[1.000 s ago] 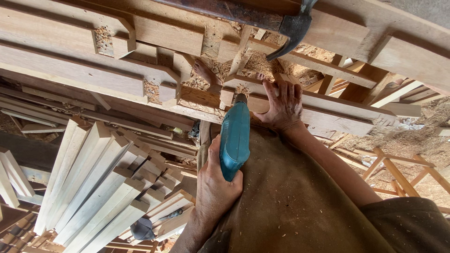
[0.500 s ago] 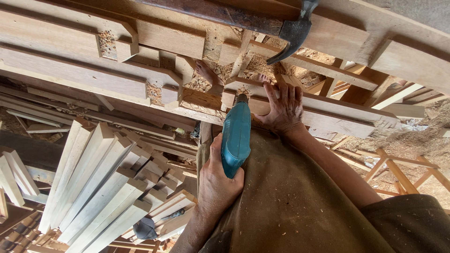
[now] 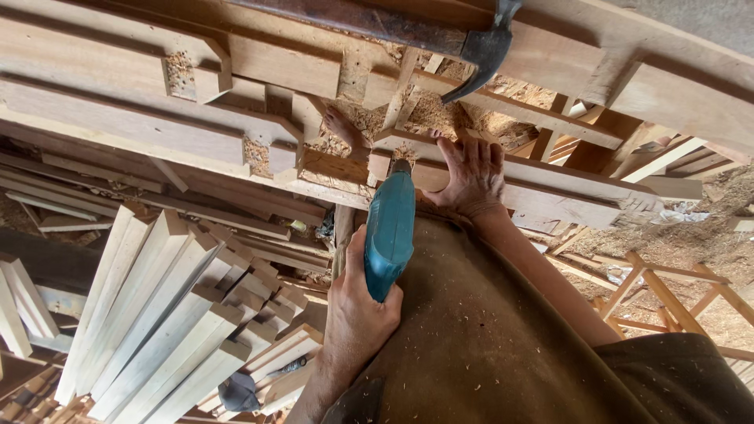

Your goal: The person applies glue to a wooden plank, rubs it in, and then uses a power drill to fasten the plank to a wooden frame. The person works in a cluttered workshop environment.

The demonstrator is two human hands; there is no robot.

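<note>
The drill sat gripped in my left hand, its long axis pointing up-frame at the beam, which my open right hand pressed flat just beside the tip.

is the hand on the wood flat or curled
Flat: the right hand lies spread, fingers out, on the beam.

Sawdust-covered dirt floor, pale planed boards stacked at left (loads of them), daylight on wooden frames at right.
</note>
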